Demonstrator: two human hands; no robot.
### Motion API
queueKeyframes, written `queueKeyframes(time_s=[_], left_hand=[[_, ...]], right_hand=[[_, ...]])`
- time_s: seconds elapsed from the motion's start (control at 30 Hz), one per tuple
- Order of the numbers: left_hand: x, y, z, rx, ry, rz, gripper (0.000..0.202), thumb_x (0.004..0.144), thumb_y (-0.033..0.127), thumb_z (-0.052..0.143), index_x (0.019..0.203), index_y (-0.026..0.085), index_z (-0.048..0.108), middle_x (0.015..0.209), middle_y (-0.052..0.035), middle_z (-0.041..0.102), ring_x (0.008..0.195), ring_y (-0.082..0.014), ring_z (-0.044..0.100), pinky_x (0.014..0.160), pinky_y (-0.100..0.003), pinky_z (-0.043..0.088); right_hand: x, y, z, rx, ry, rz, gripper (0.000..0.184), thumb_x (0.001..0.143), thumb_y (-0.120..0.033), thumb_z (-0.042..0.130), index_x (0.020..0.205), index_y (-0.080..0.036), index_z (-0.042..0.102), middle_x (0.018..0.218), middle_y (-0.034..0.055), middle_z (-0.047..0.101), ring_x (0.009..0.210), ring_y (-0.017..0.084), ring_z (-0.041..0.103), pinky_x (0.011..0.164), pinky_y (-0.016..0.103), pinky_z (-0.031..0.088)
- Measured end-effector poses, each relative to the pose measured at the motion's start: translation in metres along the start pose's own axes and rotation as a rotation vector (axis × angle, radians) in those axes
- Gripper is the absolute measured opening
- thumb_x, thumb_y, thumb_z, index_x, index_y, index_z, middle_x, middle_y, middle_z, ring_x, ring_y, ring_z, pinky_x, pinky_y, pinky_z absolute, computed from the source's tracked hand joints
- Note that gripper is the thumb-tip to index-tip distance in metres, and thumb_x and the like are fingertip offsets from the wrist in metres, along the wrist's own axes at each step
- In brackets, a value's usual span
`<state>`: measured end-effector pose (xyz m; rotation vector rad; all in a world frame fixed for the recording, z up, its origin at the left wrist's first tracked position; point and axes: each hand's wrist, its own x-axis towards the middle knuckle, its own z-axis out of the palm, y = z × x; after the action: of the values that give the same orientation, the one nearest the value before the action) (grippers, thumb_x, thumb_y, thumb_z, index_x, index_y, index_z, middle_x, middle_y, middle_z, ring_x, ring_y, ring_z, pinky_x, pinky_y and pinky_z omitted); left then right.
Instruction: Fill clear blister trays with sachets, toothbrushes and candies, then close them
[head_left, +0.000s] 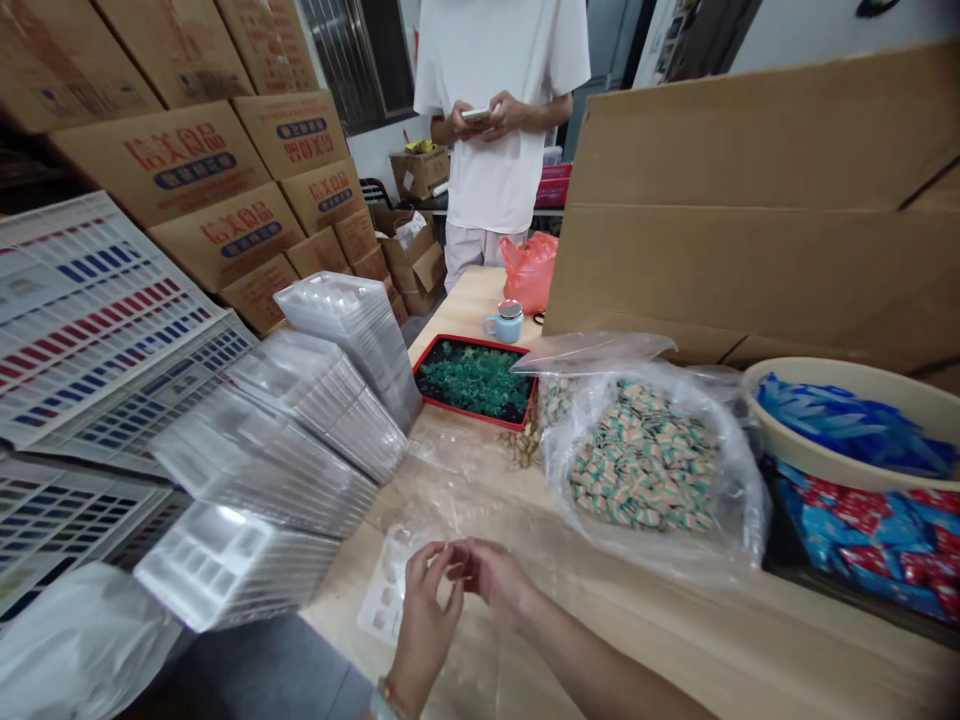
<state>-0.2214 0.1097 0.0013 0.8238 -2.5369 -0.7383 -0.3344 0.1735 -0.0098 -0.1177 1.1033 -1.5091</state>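
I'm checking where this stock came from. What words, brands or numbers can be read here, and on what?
"信美食品", apparently, in red characters on the brown cardboard cartons.
White lettering on the cartons' blue oval band: too blurred to read.
White cards with rows of coloured blocks: any print is too small to read.
Glossy blue-and-red sachets: any print is too small to read.

The stacked clear plastic trays (262, 460) look thin and glossy, the pale wooden tabletop (457, 305) is smooth, and the big brown cardboard sheet (750, 220) is matt and little rough.
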Motion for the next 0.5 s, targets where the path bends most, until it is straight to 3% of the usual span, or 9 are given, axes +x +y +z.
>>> queueKeyframes(time_s=[0.1,0.23,0.33,0.4,0.5], left_hand=[[0.007,0.007,-0.004,-0.002,-0.007,0.040,0.030,0.077,0.020,0.049,0.107,0.019,0.053,0.106,-0.0106,0.049,0.103,-0.0208,0.047,0.086,-0.040,0.045],[0.018,0.016,-0.009,-0.011,-0.039,0.108,0.027,0.078,0.023,0.049,0.104,0.021,0.057,0.105,-0.0107,0.051,0.102,-0.0210,0.049,0.083,-0.038,0.047],[0.022,0.015,-0.007,0.030,-0.009,0.137,0.026,0.078,0.026,0.049,0.102,0.020,0.058,0.105,-0.0109,0.052,0.100,-0.0211,0.051,0.081,-0.037,0.048],[0.022,0.005,-0.003,0.079,0.037,0.157,0.027,0.078,0.028,0.050,0.102,0.020,0.059,0.104,-0.0110,0.053,0.099,-0.0216,0.052,0.080,-0.037,0.048],[0.021,-0.022,0.009,0.105,0.030,0.255,0.030,0.074,0.030,0.052,0.103,0.023,0.059,0.101,-0.0095,0.058,0.093,-0.0225,0.055,0.076,-0.036,0.050]], right_hand=[[-0.011,-0.015,0.006,0.277,-0.016,0.046,0.029,0.057,-0.037,0.069,0.069,-0.013,0.061,0.064,0.0031,0.059,0.061,0.012,0.055,0.061,0.026,0.040],[-0.020,-0.025,0.000,0.195,0.002,0.043,0.031,0.051,-0.037,0.072,0.064,-0.014,0.055,0.059,0.0003,0.058,0.055,0.011,0.054,0.060,0.029,0.042],[-0.013,-0.037,-0.010,-0.079,0.070,0.025,0.024,0.059,-0.034,0.064,0.062,-0.015,0.049,0.055,-0.0021,0.054,0.048,0.011,0.051,0.054,0.028,0.042],[-0.001,-0.059,-0.017,-0.433,0.214,-0.126,0.014,0.067,-0.027,0.054,0.062,-0.016,0.047,0.052,-0.0025,0.051,0.047,0.011,0.051,0.051,0.026,0.041],[0.023,-0.115,-0.024,-0.893,0.437,-0.405,0.009,0.072,-0.020,0.046,0.065,-0.016,0.050,0.059,0.0013,0.056,0.059,0.013,0.054,0.059,0.025,0.041]])
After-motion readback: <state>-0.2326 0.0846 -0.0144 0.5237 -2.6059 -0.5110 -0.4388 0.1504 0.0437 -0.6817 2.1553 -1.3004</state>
